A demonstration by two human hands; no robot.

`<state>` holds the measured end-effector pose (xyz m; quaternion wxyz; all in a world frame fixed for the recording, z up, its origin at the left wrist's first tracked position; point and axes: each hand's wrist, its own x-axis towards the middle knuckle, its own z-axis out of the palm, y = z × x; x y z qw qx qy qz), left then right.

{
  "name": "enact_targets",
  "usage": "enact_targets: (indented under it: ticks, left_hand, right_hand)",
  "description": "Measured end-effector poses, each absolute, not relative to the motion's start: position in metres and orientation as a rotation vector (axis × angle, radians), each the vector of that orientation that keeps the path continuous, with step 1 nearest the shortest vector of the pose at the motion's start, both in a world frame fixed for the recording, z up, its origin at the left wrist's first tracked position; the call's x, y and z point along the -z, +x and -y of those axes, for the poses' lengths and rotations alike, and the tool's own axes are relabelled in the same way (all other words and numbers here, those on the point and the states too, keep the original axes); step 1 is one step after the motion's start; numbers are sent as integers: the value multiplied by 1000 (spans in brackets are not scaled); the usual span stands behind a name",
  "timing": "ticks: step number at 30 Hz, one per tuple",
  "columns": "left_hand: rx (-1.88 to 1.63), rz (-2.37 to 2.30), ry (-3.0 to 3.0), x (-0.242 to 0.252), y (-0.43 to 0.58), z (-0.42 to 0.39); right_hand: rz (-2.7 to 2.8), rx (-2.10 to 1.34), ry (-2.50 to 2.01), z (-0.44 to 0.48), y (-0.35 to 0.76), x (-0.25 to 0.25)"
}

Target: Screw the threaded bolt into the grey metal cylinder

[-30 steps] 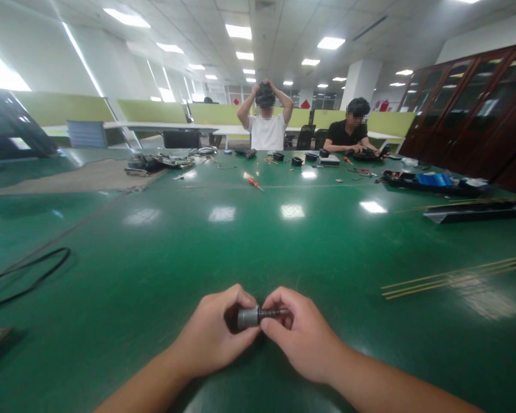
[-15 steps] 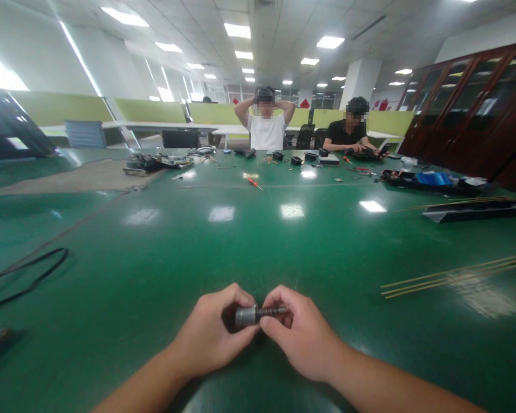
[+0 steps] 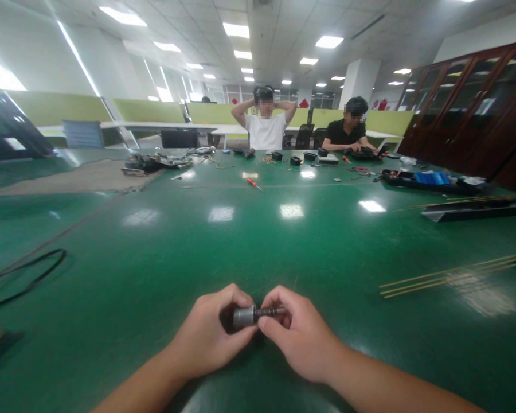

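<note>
Between both hands, near the front of the green table [image 3: 189, 252], lies a small motor [image 3: 243, 317] with a silver, cylindrical body and a dark, ridged shaft. It is held almost level, its shaft pointing right. My left hand [image 3: 210, 330] is closed around the body, thumb on the near side and fingers on the far side. My right hand [image 3: 303, 332] pinches the ridged shaft [image 3: 270, 312] between thumb and fingers. The shaft's far tip is partly covered by the right fingers, and the body's left end is in shadow inside the left hand.
Thin brass-coloured rods [image 3: 447, 276] lie at right, behind them a dark metal channel [image 3: 477, 209]. A black cable [image 3: 47, 269] loops at left. Farther off are an orange screwdriver [image 3: 253, 183], several black parts [image 3: 295, 161] and two people [image 3: 266, 129] seated across the table.
</note>
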<state>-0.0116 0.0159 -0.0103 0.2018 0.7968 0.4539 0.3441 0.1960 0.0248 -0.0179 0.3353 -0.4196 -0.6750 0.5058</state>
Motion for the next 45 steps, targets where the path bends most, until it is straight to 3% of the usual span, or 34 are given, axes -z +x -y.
enact_targets:
  ticks: [45]
  left_hand:
    - [-946, -1280, 2239, 8, -12, -16]
  right_hand:
    - [1771, -1338, -1110, -25, 198, 15]
